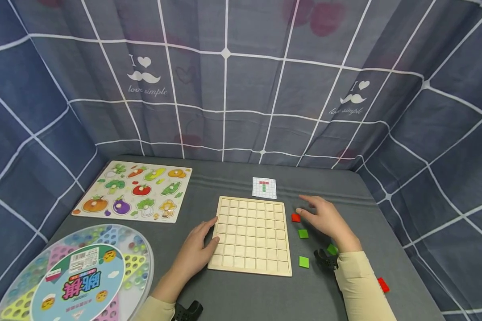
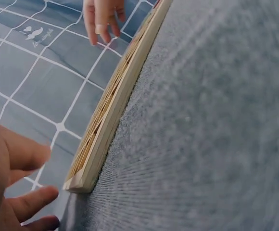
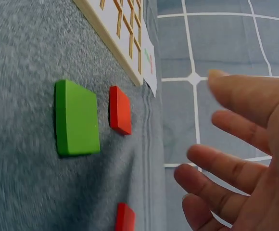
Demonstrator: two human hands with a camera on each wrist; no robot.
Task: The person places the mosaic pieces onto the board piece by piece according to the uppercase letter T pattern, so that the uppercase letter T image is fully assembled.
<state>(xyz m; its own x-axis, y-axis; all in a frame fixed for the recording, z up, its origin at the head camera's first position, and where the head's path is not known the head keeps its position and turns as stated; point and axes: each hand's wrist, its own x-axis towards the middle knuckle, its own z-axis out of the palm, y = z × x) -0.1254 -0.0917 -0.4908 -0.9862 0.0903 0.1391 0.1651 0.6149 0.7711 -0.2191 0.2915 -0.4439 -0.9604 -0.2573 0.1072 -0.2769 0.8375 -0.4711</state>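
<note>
A pale wooden grid board (image 1: 251, 236) lies flat in the middle of the table. Beside its left edge is my left hand (image 1: 194, 247), fingers spread loosely and holding nothing; the left wrist view cannot settle whether they touch the board. My right hand (image 1: 327, 218) hovers right of the board with its fingers extended and nothing in them. Near its thumb lies a red square tile (image 1: 296, 218), with a green tile (image 1: 303, 233) just in front. The right wrist view also shows a red tile (image 3: 125, 219) at its bottom edge, hidden from the head view by the hand.
Another green tile (image 1: 304, 262) lies by the board, one (image 1: 332, 249) sits under the right wrist, and a red tile (image 1: 383, 285) is farther right. Behind the board is a pattern card (image 1: 264, 187). A vegetable puzzle (image 1: 160, 176) and round game box (image 1: 142, 276) occupy the left.
</note>
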